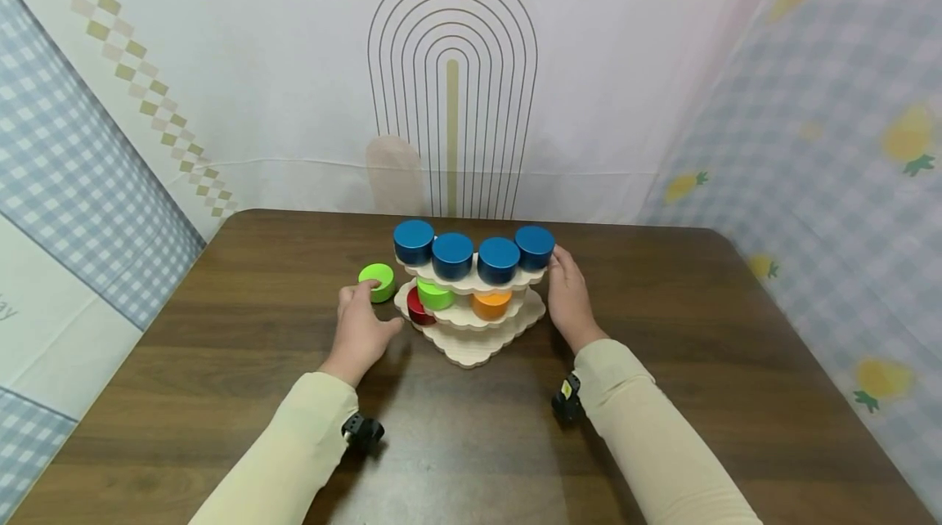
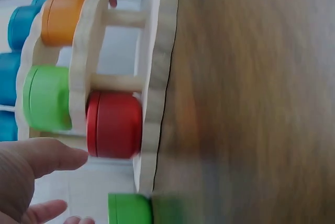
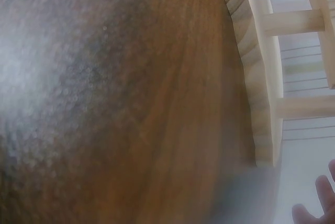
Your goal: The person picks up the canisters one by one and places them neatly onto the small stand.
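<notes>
A three-tier pale wooden stand [image 1: 469,352] with scalloped edges stands between the hands. Blue canisters [image 1: 452,256] fill the front of its top tier. On the middle tier sit a green canister [image 1: 435,294] and an orange canister [image 1: 491,305]; a red canister [image 2: 114,125] sits on the bottom tier. Left of the stand, a loose green canister [image 1: 379,281] is on the table. My left hand [image 1: 358,334] is at that canister with thumb spread away; whether the fingertips touch it, I cannot tell. My right hand [image 1: 570,296] is beside the stand's right side, its fingers extended and partly hidden.
The brown wooden table [image 1: 471,443] has its back edge close behind the stand. A patterned white cloth [image 1: 294,83] hangs beyond it, and checked cloth [image 1: 824,181] hangs at the right. Small black cameras [image 1: 362,432] are strapped at both wrists.
</notes>
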### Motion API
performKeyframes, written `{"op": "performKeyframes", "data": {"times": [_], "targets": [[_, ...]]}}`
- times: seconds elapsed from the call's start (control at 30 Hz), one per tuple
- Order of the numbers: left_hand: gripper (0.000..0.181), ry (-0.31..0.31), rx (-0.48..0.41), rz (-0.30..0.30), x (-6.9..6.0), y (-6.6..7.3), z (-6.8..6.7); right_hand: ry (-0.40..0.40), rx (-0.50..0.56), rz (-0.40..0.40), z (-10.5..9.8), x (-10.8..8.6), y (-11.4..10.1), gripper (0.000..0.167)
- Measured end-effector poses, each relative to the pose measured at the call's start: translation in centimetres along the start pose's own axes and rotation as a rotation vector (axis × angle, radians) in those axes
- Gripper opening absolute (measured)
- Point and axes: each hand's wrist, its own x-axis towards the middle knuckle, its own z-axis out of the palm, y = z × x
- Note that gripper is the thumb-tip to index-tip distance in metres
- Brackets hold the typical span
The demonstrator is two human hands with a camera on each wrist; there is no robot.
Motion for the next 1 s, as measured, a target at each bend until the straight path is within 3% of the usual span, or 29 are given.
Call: {"op": "performKeyframes", "data": {"times": [0.17,0.3,0.67,1.0], "targets": [[0.067,0.1,-0.017,0.025,0.6,-0.7,-1.0,0.004,0.011,-0.024,0.0,0.2,0.2,0.044],[0.068,0.133,-0.008,0.011,1.4,-1.3,-1.5,0.0,0.012,-0.021,0.0,0.1,0.1,0.044],[0.081,0.07,0.061,-0.034,3.6,-2.8,-1.6,0.006,-0.008,-0.019,-0.1,0.0,0.1,0.043],[0.087,-0.005,0.098,-0.06,5.1,-2.9,-1.3,0.005,-0.003,-0.014,-0.1,0.1,0.0,0.043]]}}
